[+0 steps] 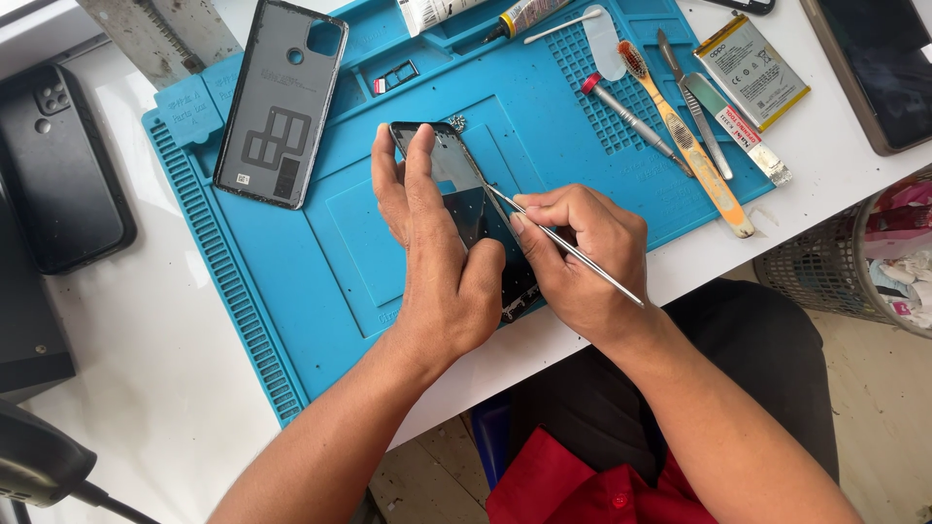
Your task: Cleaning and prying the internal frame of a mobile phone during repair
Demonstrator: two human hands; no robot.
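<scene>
So we're mid-teardown here: our left hand is wrapped around the opened phone body, fingers curled along its far edge and thumb on the near side, keeping it propped at a tilt over the blue silicone repair mat. Our right hand is closed in a pencil grip on a thin metal pick, its tip touching the inside of the phone about halfway up. Looks like the poke-and-pry stage on something inside the frame, though we can't tell exactly which part the tip is on. The next move probably calls for a light, steady lever with the left hand staying firm so the tip doesn't skid. The removed back cover lies up-left on the mat, and the flat battery sits off to the upper right beside the spare tools.
</scene>
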